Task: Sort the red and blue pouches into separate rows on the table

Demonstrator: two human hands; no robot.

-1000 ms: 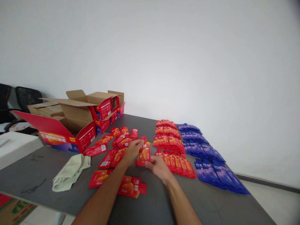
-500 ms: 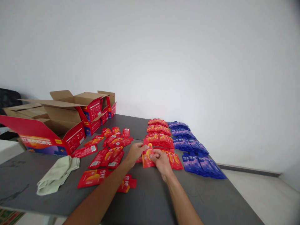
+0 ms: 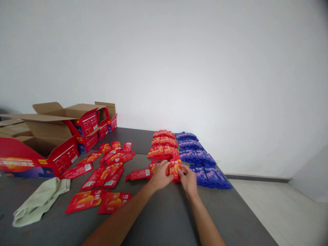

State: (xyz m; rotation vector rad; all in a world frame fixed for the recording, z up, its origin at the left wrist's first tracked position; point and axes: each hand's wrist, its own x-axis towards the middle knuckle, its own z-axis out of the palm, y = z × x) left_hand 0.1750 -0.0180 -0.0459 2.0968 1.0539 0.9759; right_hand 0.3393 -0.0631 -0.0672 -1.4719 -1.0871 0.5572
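Observation:
Between my hands a red pouch (image 3: 175,166) with orange fruit print stands at the front of the red rows. My right hand (image 3: 188,179) is closed on its right edge, thumb in front. At its left side my left hand (image 3: 161,175) is closed, fingers curled around the edge and partly hidden. Just left of that hand lies another red pouch (image 3: 138,174), barcode side up. Behind my hands are overlapping rows of red pouches (image 3: 164,140). Beside them on the right run rows of blue pouches (image 3: 197,155).
Loose red pouches (image 3: 109,174) lie scattered on the dark table (image 3: 156,218) to the left. Open red cartons (image 3: 64,159) stand at the far left, with a pale green cloth (image 3: 41,200) in front. A white wall (image 3: 179,68) rises behind the table.
The red pouch has moved from above the table into the front red row, and both hands moved with it. My view has turned slightly right.

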